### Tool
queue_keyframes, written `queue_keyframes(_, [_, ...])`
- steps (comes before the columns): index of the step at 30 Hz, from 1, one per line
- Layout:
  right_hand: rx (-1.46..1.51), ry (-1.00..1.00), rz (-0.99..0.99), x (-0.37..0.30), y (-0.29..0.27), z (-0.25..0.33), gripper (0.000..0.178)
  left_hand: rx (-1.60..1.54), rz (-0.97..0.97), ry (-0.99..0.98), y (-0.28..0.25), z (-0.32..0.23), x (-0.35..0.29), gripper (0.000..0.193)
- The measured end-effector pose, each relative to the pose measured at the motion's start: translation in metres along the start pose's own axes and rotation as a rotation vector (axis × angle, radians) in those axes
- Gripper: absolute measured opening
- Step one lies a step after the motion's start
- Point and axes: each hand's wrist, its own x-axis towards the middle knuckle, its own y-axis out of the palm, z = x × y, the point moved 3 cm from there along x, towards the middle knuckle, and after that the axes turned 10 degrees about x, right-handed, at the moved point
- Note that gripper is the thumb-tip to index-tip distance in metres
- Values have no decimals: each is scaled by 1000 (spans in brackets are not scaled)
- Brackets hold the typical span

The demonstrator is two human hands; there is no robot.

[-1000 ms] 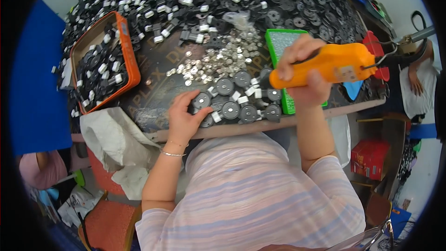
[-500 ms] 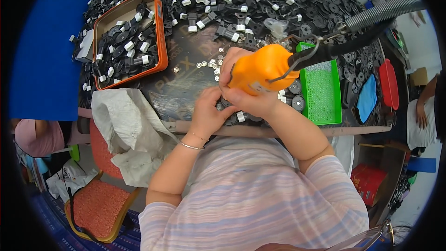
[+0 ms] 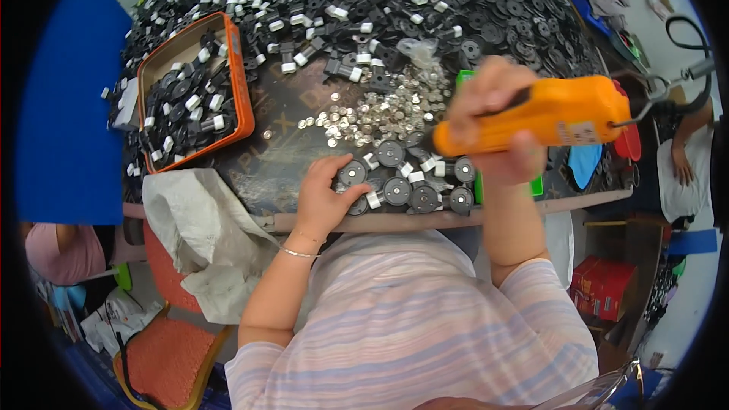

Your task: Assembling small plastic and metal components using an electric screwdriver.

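My right hand [image 3: 486, 102] grips an orange electric screwdriver [image 3: 566, 114], lying nearly level with its dark tip toward the left, above the work area. On the table near the front edge, my left hand [image 3: 325, 191] has thumb and fingers closed around a black round disc part [image 3: 352, 173]. To the right of it, several similar black disc parts [image 3: 396, 190] with white-ended stems lie together. Beyond them is a spread of small shiny metal pieces [image 3: 387, 110]. A green tray [image 3: 536, 185] is mostly hidden behind my right hand and the screwdriver.
An orange-rimmed case [image 3: 241, 91] full of black-and-white parts stands at the left. A large heap of black parts [image 3: 319, 0] covers the far side. A whitish sack [image 3: 190, 209] hangs over the front edge. The screwdriver hangs from a cable [image 3: 687, 110] at the right.
My right hand has swung the screwdriver to the right, away from my left hand, tipping it level. The row of disc parts and the metal pieces are now uncovered.
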Motion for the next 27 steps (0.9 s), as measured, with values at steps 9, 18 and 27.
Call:
queue_keyframes(9, [-302, -197, -487, -64, -104, 46, 16, 13, 22, 2, -1, -1, 2, 51])
queue_keyframes(18, [-319, -198, -497, -67, -114, 41, 18, 24, 14, 10, 0, -2, 3, 51])
queue_keyframes(27, [-322, -146, -481, -70, -122, 38, 20, 28, 5, 15, -1, -2, 3, 51])
